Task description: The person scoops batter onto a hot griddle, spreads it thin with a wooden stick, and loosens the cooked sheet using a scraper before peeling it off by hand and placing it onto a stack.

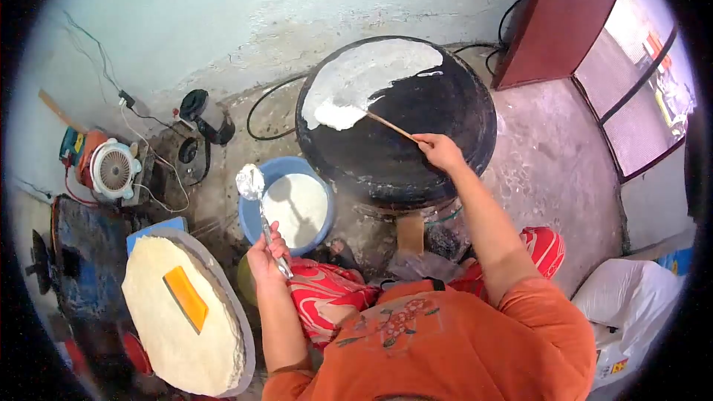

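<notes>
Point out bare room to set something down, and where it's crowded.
The widest bare floor lies right of the griddle, bordered also by red panel and white sack. The griddle's near side has no paste, but the right hand reaches over it. Crowded: the left, with basin, stack, fan and the ladle in the left hand.

Shiny metal ladle (pixel 264 219), matt wooden stick (pixel 392 126)

wooden stick (pixel 391 125) slants into white batter (pixel 364 78) partly covering black griddle (pixel 440 115), smeared ladle (pixel 251 183) nearby.
</notes>
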Action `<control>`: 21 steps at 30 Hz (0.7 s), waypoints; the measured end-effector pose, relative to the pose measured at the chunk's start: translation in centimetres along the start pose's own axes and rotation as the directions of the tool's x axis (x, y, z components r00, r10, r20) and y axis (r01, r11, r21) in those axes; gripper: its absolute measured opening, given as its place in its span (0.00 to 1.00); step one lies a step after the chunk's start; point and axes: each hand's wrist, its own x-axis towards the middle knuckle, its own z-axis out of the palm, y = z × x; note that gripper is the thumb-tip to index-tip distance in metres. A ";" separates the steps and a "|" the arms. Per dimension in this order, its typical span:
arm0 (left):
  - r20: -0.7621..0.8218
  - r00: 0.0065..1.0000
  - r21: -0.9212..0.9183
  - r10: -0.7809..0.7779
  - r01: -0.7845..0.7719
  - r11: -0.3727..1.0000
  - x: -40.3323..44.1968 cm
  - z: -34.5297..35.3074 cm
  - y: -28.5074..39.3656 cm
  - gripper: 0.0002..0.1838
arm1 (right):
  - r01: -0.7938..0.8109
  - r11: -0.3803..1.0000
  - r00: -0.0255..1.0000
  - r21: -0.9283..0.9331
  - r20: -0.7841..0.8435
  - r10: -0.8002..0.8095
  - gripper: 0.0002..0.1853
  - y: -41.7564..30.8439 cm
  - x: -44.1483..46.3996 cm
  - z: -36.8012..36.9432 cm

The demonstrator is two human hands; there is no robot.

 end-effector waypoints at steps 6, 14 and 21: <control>0.045 0.998 -0.038 -0.039 0.040 0.998 0.0 -0.8 0.5 0.18 | 0.089 0.977 0.995 -0.193 -0.028 -0.096 0.14 -2.4 -1.9 2.1; 0.034 0.999 -0.025 -0.022 0.023 0.999 -0.5 -1.5 1.0 0.19 | 0.038 0.992 0.979 0.120 -0.203 -0.013 0.15 5.2 -2.1 4.4; 0.045 0.999 -0.002 -0.008 0.008 1.000 -1.1 -2.0 1.8 0.19 | 0.048 0.995 0.998 -0.083 0.031 -0.045 0.20 1.5 -12.5 6.5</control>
